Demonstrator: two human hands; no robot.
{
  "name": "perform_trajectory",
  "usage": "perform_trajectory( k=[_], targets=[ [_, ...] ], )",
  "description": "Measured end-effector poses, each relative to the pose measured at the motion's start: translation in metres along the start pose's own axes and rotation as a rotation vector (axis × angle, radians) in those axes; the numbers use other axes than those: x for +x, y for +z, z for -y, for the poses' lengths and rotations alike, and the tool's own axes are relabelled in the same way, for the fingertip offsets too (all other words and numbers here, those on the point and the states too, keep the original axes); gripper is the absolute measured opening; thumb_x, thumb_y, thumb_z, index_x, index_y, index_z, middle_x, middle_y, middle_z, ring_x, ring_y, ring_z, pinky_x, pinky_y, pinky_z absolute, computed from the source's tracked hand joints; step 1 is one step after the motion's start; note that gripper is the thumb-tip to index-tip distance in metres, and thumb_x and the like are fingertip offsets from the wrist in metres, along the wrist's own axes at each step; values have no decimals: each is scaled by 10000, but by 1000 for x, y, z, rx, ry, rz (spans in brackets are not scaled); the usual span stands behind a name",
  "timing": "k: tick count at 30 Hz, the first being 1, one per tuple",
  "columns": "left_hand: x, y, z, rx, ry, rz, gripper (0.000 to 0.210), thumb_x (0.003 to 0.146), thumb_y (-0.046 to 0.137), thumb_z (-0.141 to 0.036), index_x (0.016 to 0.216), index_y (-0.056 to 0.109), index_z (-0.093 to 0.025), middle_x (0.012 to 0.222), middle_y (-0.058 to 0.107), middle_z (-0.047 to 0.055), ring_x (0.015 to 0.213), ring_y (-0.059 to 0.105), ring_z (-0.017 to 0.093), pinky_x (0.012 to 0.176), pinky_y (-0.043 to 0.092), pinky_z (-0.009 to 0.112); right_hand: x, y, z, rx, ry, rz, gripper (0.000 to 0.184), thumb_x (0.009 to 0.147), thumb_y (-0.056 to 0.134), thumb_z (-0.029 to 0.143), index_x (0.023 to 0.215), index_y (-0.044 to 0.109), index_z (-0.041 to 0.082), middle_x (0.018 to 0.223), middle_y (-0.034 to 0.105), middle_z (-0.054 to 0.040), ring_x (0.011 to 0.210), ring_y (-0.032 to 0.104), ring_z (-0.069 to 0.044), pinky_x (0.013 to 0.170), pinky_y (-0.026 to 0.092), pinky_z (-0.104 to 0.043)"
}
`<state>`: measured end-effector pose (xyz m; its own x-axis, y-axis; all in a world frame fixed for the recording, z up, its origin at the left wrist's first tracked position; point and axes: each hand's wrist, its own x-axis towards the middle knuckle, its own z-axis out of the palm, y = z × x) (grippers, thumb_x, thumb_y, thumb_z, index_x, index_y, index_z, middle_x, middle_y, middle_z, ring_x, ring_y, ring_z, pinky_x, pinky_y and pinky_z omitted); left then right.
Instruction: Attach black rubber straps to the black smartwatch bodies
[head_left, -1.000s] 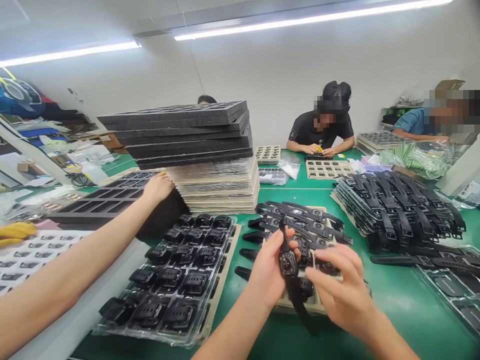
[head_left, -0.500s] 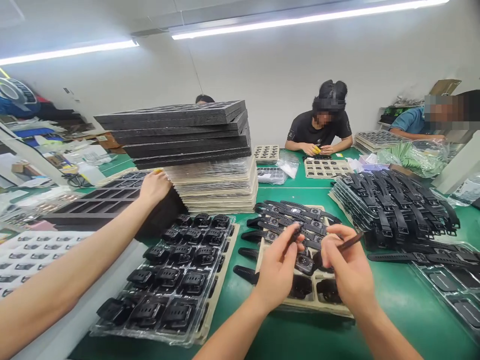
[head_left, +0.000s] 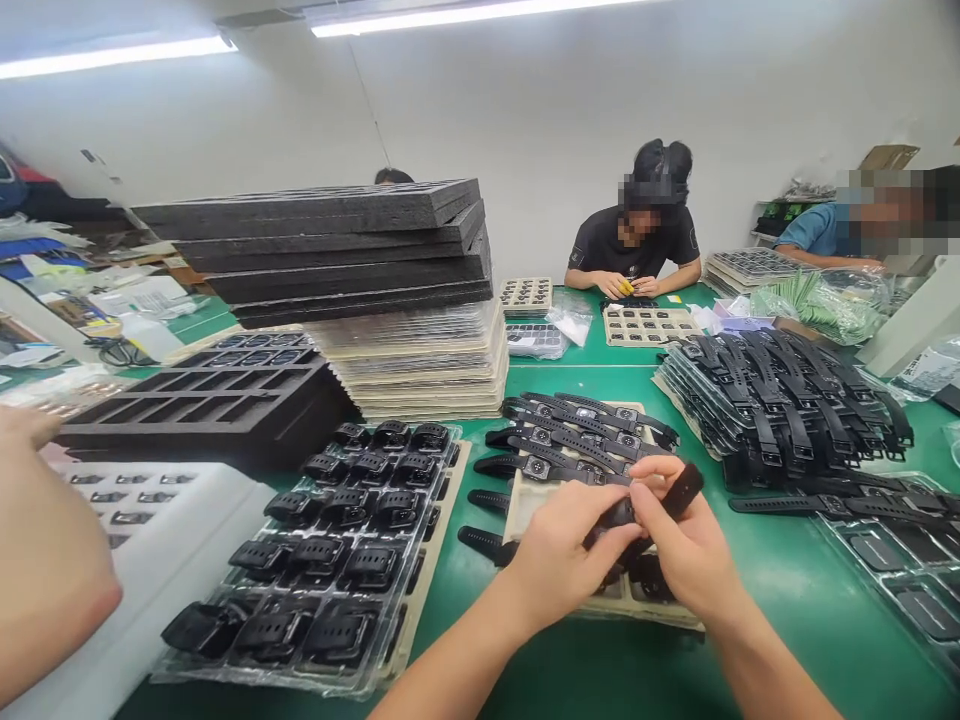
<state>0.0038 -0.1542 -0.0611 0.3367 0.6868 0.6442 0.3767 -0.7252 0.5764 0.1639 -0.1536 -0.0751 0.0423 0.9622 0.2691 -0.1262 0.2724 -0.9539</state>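
My left hand and my right hand meet above a beige tray, both closed on one black smartwatch. Its black strap sticks up past my right fingers; the watch case is mostly covered by my left fingers. Behind my hands, several smartwatches with straps laid open lie across the same tray. Two strap ends hang over its left edge. More dark watches sit in the tray's near pockets, partly hidden under my hands.
Left stands a clear blister tray of buckled watches. Beyond are a black foam tray and a tall stack of trays. Right lies a pile of strapped watches. A co-worker's arm reaches in from the left; another person sits opposite.
My hands have come together, the left moving right and down from above the tray to meet the right. The co-worker's arm has pulled back left from the foam tray. The view has shifted slightly.
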Motion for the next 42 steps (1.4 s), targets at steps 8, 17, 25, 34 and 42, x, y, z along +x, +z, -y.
perform_trajectory(
  k=[8, 17, 25, 34, 42],
  targets=[
    [-2, 0, 6, -80, -108, -35, 213, 878, 751, -242, 1086, 756, -197, 951, 812, 62, 801, 739, 189, 760, 581, 273, -3, -5, 2, 106, 79, -91, 285, 933, 730, 481, 1069, 579, 280, 686, 552, 51, 593, 474, -123, 549, 434, -209],
    [7, 3, -9, -360, -344, 79, 302, 889, 708, -257, 1189, 708, -220, 1124, 757, 77, 1005, 693, 224, 922, 553, 332, -3, -8, 2, 1, 20, -34, 299, 977, 652, 536, 1124, 569, 289, 811, 539, 23, 678, 478, -155, 640, 420, -280],
    [15, 27, 1, -1059, -594, -163, 497, 914, 658, -625, 1145, 670, -185, 728, 473, -29, 586, 402, 84, 571, 386, 227, -4, -11, -2, -15, 6, 65, 541, 1035, 349, 689, 858, 592, 239, 672, 407, 25, 611, 334, -168, 569, 319, -307],
    [6, 34, 2, -858, -502, -75, 461, 903, 701, -572, 1187, 734, -211, 1014, 675, 76, 703, 526, 119, 630, 461, 230, -4, 0, -12, 144, 102, -21, 498, 959, 564, 653, 695, 544, 231, 703, 467, -4, 620, 412, -175, 539, 414, -288],
    [8, 41, 8, -866, -582, -89, 570, 883, 663, -663, 1163, 776, -179, 804, 701, 64, 615, 536, 131, 605, 502, 266, 2, -1, -9, 168, 142, 2, 519, 932, 570, 693, 679, 506, 244, 643, 404, 15, 549, 344, -162, 477, 344, -290]
  ],
)
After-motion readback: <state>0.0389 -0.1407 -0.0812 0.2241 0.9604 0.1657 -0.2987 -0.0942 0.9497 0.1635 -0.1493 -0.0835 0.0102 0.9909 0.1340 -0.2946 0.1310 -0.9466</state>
